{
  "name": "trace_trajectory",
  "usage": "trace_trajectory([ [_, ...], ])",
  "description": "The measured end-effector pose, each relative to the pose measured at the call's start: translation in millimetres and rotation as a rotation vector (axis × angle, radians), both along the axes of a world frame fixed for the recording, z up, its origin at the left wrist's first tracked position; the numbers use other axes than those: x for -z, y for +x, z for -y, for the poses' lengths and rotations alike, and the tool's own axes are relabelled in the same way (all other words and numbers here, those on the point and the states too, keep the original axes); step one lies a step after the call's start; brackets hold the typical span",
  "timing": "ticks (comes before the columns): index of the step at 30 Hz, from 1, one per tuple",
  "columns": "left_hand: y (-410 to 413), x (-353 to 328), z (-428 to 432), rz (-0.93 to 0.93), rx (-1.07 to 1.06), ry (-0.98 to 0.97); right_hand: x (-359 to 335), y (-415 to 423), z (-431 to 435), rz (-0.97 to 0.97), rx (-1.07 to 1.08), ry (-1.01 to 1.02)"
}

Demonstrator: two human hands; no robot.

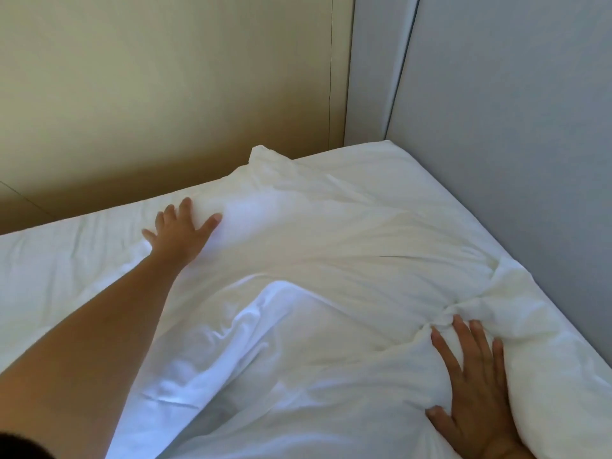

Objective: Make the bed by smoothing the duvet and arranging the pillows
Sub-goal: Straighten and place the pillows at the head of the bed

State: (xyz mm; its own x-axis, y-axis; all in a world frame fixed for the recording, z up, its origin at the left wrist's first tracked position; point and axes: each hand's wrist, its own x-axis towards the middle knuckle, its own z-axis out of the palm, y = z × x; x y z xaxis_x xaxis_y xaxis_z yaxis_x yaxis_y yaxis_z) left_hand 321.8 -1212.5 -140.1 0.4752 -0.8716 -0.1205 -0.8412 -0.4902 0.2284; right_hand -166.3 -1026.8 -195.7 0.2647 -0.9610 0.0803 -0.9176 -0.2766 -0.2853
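Softly rumpled white pillow [331,233], left hand [180,231] and right hand [470,385] flat, fingers splayed, gripping nothing.

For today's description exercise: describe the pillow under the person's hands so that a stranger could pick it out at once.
Start at the grey headboard on the right, where it meets the beige wall. The white pillow lies in that corner of the bed. Unlike the flat sheet beside it, it is puffy, with the left hand and right hand spread on it.
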Motion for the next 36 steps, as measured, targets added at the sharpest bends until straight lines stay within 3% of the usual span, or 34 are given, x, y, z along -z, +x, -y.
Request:
trace_trajectory([
  [2,18,2,0,-0.033,-0.159,0.044,3,-1,0,-0.006,-0.008,-0.029],
  [5,33,-3,-8,-0.229,-0.285,0.057,7,-2,1,-0.012,-0.014,-0.054],
  [13,27,-21,-3,-0.390,-0.179,0.162,8,-1,2,-0.030,0.014,-0.035],
  [16,21,-36,-6,-0.614,-0.224,0.064,10,-1,3,-0.014,0.009,-0.038],
  [18,18,-53,-9,-0.837,-0.245,0.118,14,-2,3,0.002,0.009,-0.054],
  [21,-8,-81,-7,-1.097,-0.160,0.177,14,0,4,0.022,-0.001,-0.053],
  [27,-73,-111,-5,-1.217,-0.161,0.165,12,1,1,0.090,-0.001,-0.020],
  [31,-109,-148,-36,-1.344,0.005,0.129,5,1,-2,0.095,-0.009,0.025],
  [36,-170,-233,-96,-1.326,0.273,0.032,-20,-1,-19,-0.009,-0.031,0.107],
])
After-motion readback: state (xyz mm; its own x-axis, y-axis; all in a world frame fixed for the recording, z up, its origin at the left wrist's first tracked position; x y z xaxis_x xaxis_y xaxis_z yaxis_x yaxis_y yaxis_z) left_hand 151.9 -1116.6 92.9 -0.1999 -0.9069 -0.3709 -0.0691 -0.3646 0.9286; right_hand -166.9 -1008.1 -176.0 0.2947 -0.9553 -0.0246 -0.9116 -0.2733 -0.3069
